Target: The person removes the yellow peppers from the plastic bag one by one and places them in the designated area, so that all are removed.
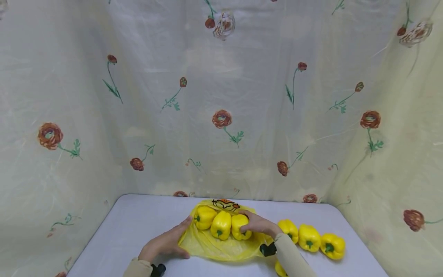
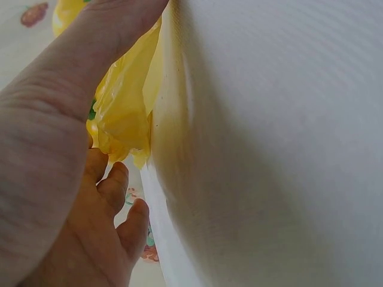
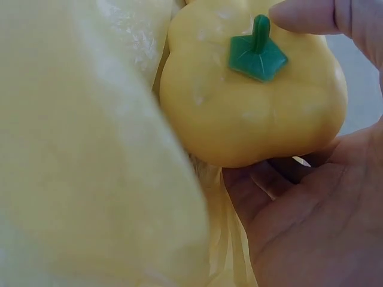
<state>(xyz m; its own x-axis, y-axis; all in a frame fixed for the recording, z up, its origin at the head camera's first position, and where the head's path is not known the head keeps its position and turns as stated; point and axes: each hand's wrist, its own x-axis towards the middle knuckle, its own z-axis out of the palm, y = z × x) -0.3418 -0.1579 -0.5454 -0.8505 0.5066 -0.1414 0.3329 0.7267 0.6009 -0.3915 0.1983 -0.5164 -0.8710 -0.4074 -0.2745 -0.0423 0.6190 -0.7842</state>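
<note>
A yellow plastic bag (image 1: 211, 248) lies spread on the table, with printed artwork showing at its far side. Three yellow bell peppers with green stems sit in a row on it: a left one (image 1: 205, 217), a middle one (image 1: 220, 226) and a right one (image 1: 238, 232). My right hand (image 1: 257, 223) grips the right pepper (image 3: 251, 113), thumb near the stem and fingers curled round its other side. At the bag's left edge is my left hand (image 1: 167, 240), its fingers extended and thumb spread apart. Its wrist view shows bag film (image 2: 128, 95) beside the fingers.
More yellow peppers stand to the right of the bag, among them a middle one (image 1: 309, 237) and an outer one (image 1: 332, 246). Another pepper (image 1: 280, 269) shows partly behind the right sleeve. Flowered curtains (image 1: 256, 134) enclose the white table (image 1: 121, 223) at the back and sides.
</note>
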